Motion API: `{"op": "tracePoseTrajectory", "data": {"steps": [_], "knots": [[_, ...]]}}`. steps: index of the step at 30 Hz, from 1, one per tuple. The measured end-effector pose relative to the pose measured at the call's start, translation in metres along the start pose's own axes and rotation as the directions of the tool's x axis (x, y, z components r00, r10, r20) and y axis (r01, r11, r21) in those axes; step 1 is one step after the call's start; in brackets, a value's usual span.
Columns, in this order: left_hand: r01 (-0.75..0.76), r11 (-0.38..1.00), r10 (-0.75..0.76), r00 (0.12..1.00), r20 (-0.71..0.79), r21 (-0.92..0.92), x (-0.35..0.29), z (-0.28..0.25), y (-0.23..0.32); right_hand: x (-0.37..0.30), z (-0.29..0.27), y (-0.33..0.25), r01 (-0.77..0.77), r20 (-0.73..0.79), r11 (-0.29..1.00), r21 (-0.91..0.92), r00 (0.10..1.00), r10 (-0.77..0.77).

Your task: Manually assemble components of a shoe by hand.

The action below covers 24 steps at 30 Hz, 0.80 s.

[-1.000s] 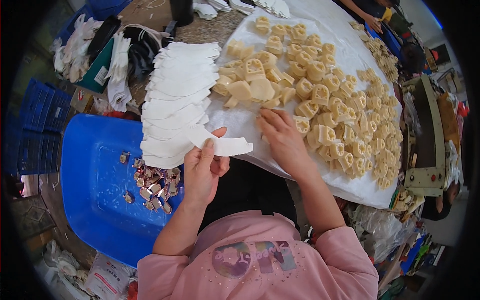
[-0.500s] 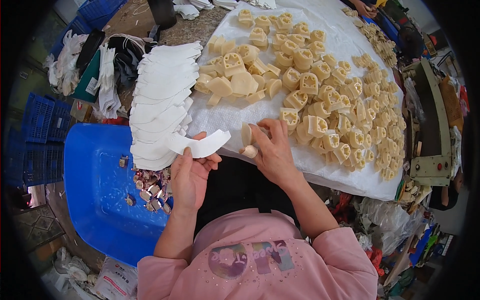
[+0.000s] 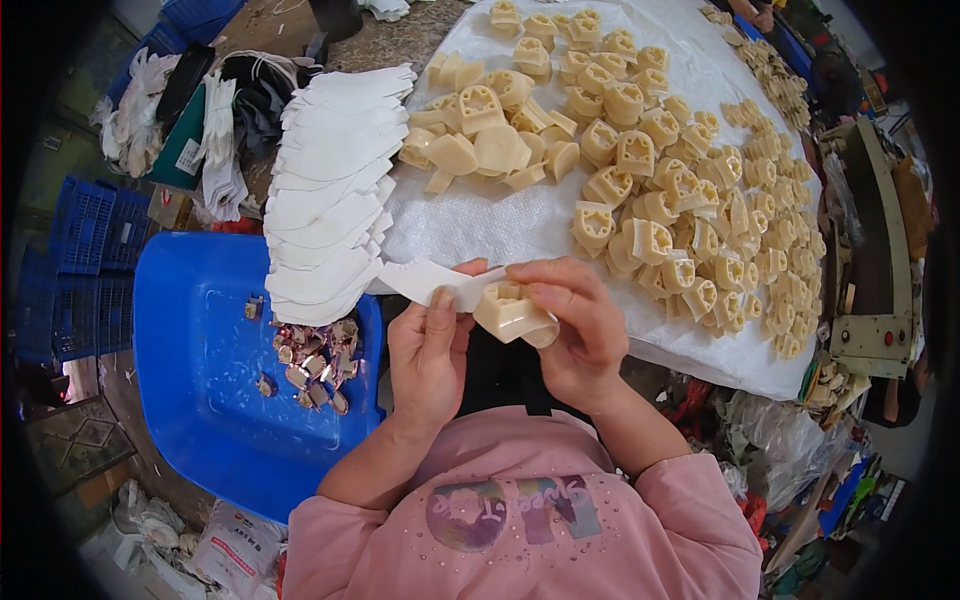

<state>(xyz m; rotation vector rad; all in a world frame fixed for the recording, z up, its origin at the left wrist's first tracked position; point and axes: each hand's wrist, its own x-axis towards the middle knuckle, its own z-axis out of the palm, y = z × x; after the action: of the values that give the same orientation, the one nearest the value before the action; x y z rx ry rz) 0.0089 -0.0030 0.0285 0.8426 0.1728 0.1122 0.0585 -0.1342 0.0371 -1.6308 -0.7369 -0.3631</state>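
Note:
A beige plastic shoe heel is in my right hand, its hollow, ribbed end turned up and its fingers closed round the far side. My left hand pinches a curved white strip between thumb and fingers. The strip's right end lies against the heel's back rim, near my right fingertips; its left end sticks out free over the table edge. To the left lies an overlapping stack of white strips. Loose beige heels are piled just beyond my hands.
Many more heels cover the white woven sheet to the right. Below the strips stands a blue tub holding shiny metallic-coloured pieces. A green machine stands at far right; another person's hand shows top right.
My right hand has turned the heel, bringing its hollow end up, and moved toward my left. My left hand has carried the white strip right, off the stack, to the heel.

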Motion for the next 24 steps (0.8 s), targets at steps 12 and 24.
{"op": "tracePoseTrajectory", "data": {"steps": [12,24], "knots": [[0.0,0.998,-0.009,0.991,0.133,0.065,-0.01,0.012,0.001,-0.01,-0.003,0.01,0.245,-0.077,0.965,-0.095,0.965,-0.252],[-0.177,0.883,0.111,0.979,0.174,0.435,-0.007,0.006,0.005,-0.005,-0.006,0.012,0.24,-0.032,0.91,-0.338,0.963,-0.266]]}}
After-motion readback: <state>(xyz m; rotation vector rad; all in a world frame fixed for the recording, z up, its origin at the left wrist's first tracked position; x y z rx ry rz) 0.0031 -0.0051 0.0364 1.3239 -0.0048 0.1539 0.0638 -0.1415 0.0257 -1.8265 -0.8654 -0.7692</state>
